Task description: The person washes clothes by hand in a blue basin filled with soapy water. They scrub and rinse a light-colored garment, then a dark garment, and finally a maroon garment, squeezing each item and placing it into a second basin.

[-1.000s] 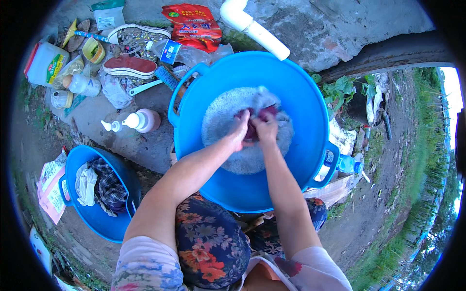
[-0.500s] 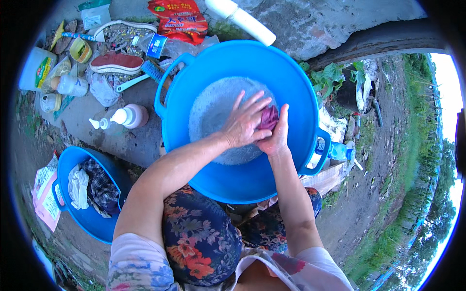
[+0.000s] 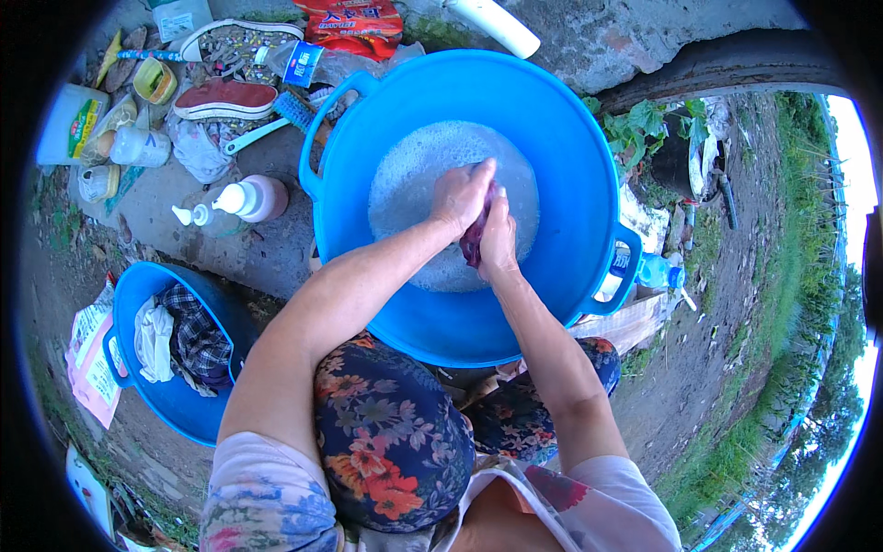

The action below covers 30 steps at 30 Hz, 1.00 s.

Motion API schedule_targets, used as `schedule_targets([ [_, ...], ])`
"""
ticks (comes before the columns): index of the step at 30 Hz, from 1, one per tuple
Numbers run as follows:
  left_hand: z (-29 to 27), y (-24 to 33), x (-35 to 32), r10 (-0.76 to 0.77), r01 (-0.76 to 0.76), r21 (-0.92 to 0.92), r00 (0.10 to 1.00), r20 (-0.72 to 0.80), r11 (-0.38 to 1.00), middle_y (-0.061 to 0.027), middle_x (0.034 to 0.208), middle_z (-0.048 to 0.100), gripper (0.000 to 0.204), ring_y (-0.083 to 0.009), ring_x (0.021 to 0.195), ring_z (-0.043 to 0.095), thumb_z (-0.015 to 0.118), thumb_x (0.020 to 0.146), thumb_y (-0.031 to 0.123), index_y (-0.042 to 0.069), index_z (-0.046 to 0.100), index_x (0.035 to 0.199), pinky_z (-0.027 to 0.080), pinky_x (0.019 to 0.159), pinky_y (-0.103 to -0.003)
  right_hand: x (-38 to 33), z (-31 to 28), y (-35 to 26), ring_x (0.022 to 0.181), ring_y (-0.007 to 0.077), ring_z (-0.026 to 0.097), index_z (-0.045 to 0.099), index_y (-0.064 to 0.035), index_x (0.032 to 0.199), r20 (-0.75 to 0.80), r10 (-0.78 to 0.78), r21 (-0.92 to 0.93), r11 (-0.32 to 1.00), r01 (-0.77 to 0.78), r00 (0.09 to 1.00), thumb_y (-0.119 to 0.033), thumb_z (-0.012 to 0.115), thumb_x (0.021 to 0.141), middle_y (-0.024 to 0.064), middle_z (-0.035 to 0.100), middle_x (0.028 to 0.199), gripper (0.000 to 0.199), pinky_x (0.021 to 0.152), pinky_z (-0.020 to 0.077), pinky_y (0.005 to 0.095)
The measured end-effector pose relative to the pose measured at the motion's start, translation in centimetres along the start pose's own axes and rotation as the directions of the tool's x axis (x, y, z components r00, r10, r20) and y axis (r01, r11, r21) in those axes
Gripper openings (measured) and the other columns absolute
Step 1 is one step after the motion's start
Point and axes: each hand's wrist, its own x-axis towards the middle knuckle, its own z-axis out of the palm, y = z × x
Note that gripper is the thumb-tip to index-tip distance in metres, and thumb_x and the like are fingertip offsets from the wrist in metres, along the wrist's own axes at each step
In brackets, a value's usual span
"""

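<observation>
cloth (image 3: 475, 237): a small dark purple-maroon piece, wet and bunched into a narrow wad, only a strip of it showing between the two hands; it sits over the middle of the tub, just above the suds.
left hand (image 3: 463, 195): fingers curled and pressed onto the cloth from the left, knuckles up.
right hand (image 3: 498, 241): closed against the cloth from the right, pinching it against the left hand.
tub (image 3: 561, 129): big round bright blue basin with two handles, holding pale foamy water.
basket (image 3: 138, 287): smaller blue basin down-left of the tub, with a checked garment and a white one inside.
bottle (image 3: 253, 198): pump bottle lying just left of the tub.
brush (image 3: 287, 115): blue scrub brush at the tub's upper left handle.
shoe (image 3: 223, 97): red-soled shoe up-left of the tub.
</observation>
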Motion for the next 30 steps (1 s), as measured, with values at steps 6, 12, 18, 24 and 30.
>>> schedule_targets([
  [6,-0.7,-2.3,1.4,-0.59,0.559,-0.474,0.801,0.098,0.68,-0.016,0.138,0.038,0.073,-0.0296,0.125,0.039,0.024,0.087,0.067,0.013,0.039,0.134,0.034,0.095,-0.056,3.9,-6.7,-0.1,0.101,0.0367,0.052,0.059,-0.0104,0.112,0.011,-0.608,-0.807,0.463,0.367,0.794,-0.031,0.069,0.075,0.0221,0.06,0.097,0.044,0.09,0.0415,0.0432],
  [12,-1.6,-4.8,2.9,-0.522,0.491,-0.546,0.845,0.112,0.679,-0.0151,0.129,0.039,0.075,-0.032,0.114,0.045,0.033,0.085,0.067,0.009,0.031,0.133,0.042,0.086,-0.054,1.0,2.2,0.7,0.079,0.0166,0.058,0.061,-0.0016,0.096,-0.134,-0.193,0.234,0.947,0.221,0.972,-0.003,0.072,0.066,0.0074,0.064,0.091,0.032,0.072,0.0462,0.0315],
  [18,2.5,-5.6,1.2,-0.439,0.392,-0.476,0.898,0.013,0.787,-0.0064,0.09,0.058,0.021,-0.0167,0.081,0.057,0.058,0.079,0.014,0.007,0.056,0.098,0.049,0.068,-0.034,4.5,1.4,0.8,0.069,0.0211,0.05,0.054,-0.0032,0.073,-0.477,-0.558,-0.239,0.826,0.511,0.679,-0.009,0.076,0.065,0.0091,0.054,0.072,0.024,0.066,0.0425,0.0358],
  [24,1.6,-6.0,0.5,-0.369,0.357,-0.304,0.929,0.018,0.884,-0.0155,0.123,0.049,0.052,-0.0317,0.112,0.048,0.05,0.087,0.043,0.008,0.046,0.125,0.043,0.088,-0.049,4.9,-0.1,0.2,0.102,0.031,0.055,0.058,0.0019,0.111,-0.162,-0.344,-0.238,0.923,0.302,0.925,-0.031,0.059,0.084,0.0206,0.058,0.111,0.043,0.09,0.0405,0.0365],
  [30,-0.8,-0.4,-1.5,-0.171,-0.172,0.69,0.901,0.399,0.703,-0.0292,0.129,0.041,0.061,-0.0416,0.122,0.04,0.049,0.083,0.047,-0.004,0.054,0.116,0.029,0.104,-0.049,8.3,-5.7,10.4,0.105,0.0329,0.052,0.055,-0.0045,0.111,0.273,-0.422,-0.459,0.733,0.503,0.864,-0.025,0.066,0.076,0.0179,0.057,0.109,0.042,0.089,0.0426,0.0413],
])
